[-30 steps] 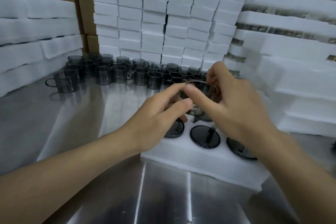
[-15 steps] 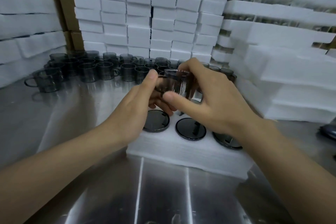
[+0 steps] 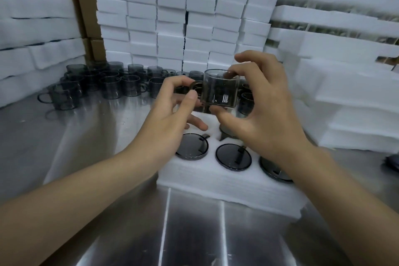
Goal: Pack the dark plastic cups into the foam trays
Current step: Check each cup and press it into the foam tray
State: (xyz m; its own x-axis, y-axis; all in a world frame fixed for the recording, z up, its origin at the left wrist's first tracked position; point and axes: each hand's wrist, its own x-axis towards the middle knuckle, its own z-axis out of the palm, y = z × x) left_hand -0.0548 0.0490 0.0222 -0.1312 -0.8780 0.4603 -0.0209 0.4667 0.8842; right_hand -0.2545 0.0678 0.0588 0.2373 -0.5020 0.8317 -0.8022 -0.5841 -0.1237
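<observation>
A dark see-through cup (image 3: 219,89) with a side handle is held upright in the air above the white foam tray (image 3: 226,181). My right hand (image 3: 265,110) grips its body, thumb under the base and a finger on the rim. My left hand (image 3: 170,114) pinches the cup's handle on its left side. Three cups sit upside down in the tray's front holes, among them one on the left (image 3: 192,146) and one in the middle (image 3: 233,157). A further hole behind them is partly hidden by my right hand.
Several loose dark cups (image 3: 112,87) stand in rows on the steel table (image 3: 64,136) at the back left. Stacks of white foam trays (image 3: 183,17) wall in the back, left and right sides. A dark object (image 3: 393,163) lies at the right edge.
Both hands have lifted the cup up from the tray, and it now stands upright between them. The view has shifted slightly right and forward.
</observation>
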